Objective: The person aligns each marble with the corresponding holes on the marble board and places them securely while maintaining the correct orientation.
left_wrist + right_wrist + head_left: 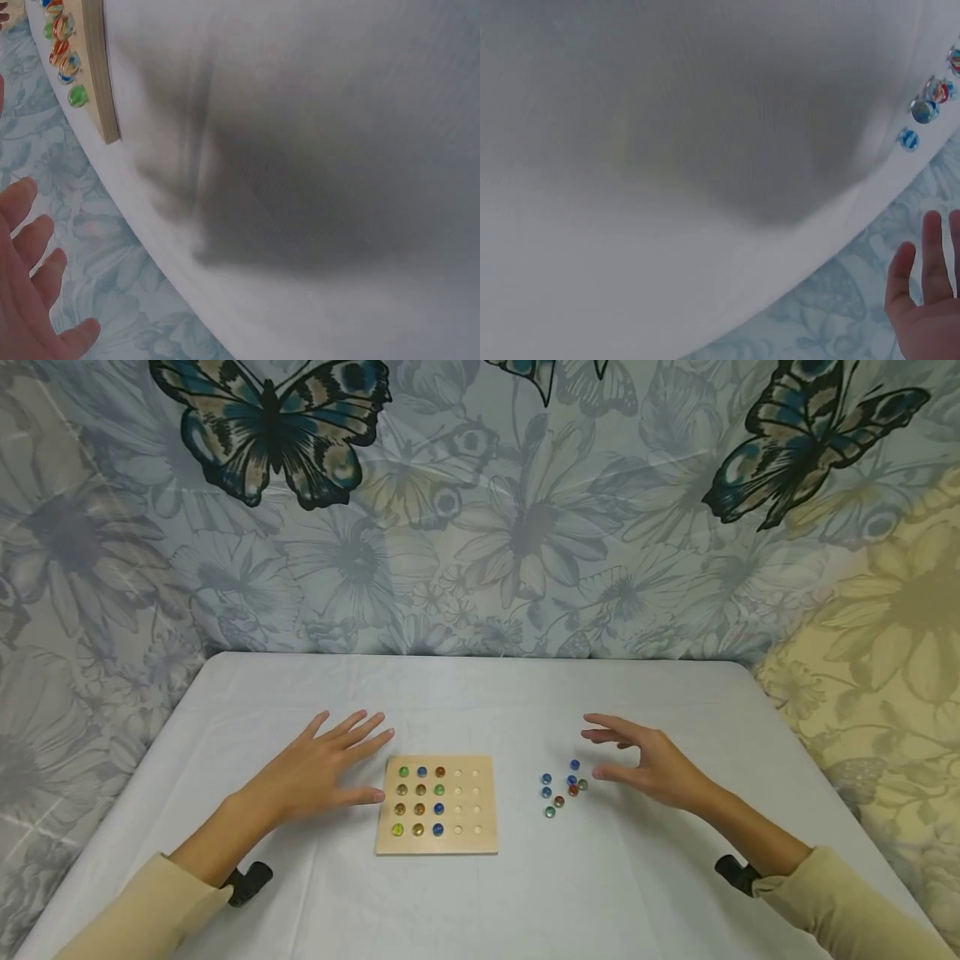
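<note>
A pale wooden board (435, 846) lies on the white table, its three left columns of hollows filled with coloured glass marbles. Two columns of bare hollows (468, 793) show at its right side. My left hand (318, 772) hovers with spread fingers at the board's left edge, thumb tip overlapping that edge in the head view. To the right of the board lies a loose group of marbles (558, 802) in blue, red and green. My right hand (652, 764) is just right of them, fingers extended, thumb apart, nothing held. In the right wrist view, a blue marble (909, 139) lies beyond my fingers.
A white cloth (600, 893) covers the table, whose far edge meets a hanging floral fabric (525, 527) with butterflies. Yellowish patterned fabric (892, 652) hangs at the right side. Each wrist carries a black camera mount (251, 883) near the beige sleeve.
</note>
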`<state>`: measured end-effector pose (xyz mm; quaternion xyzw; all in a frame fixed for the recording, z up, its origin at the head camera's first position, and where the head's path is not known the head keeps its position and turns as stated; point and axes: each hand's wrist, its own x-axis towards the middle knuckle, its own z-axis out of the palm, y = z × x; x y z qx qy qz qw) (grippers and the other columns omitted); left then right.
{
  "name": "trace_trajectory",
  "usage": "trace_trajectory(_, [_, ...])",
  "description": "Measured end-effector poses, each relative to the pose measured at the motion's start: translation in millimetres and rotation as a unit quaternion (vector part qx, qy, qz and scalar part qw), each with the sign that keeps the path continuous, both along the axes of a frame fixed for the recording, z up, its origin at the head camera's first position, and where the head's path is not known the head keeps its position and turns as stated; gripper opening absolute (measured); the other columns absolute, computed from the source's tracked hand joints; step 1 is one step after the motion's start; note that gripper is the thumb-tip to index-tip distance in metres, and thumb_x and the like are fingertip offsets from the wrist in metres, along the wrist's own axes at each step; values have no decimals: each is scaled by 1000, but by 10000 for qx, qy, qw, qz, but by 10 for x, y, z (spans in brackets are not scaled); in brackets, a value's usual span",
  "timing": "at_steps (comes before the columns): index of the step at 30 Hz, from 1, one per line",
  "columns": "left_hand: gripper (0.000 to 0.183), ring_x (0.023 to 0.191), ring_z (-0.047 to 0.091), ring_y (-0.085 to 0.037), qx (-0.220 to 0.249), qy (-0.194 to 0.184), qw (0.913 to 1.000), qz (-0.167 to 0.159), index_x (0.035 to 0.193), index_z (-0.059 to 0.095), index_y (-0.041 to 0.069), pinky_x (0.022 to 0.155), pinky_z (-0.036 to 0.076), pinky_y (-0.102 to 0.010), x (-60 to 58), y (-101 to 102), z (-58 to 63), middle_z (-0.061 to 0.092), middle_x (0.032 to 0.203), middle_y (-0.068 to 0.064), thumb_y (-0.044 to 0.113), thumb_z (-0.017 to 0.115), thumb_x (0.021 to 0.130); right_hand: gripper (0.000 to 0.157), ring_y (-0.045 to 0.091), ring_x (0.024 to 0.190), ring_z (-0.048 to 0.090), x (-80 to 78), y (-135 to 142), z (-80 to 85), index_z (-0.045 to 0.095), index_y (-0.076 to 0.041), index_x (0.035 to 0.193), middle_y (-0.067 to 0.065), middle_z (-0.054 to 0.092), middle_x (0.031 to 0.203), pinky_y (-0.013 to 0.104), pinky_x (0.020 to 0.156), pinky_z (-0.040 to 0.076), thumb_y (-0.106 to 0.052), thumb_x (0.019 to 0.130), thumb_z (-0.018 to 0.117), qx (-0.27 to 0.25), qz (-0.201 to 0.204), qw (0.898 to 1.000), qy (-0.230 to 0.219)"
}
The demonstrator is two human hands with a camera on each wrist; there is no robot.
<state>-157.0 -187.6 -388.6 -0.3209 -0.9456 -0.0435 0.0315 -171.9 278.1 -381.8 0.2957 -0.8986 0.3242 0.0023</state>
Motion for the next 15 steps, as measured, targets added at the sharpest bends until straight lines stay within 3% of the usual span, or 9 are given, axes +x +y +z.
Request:
trace_trajectory(10, [83,137,24,-22,186,-349,9991,-146,145,33,27,107,13,-56,91,43,-90,28,150,3,71,51,76,58,15,103,60,20,-38,-66,52,-23,130,-3,68,108,44,83,48,-21,77,75,-184,-121,9968,-772])
trace_trajectory(15, [86,137,25,-22,89,-556,9982,-215,144,34,25,107,13,-57,145,62,-147,28,150,3,74,48,75,56,16,93,64,15,-27,-121,54,-13,127,-1,69,103,42,77,49,-14,76,76,-209,-19,9955,-929])
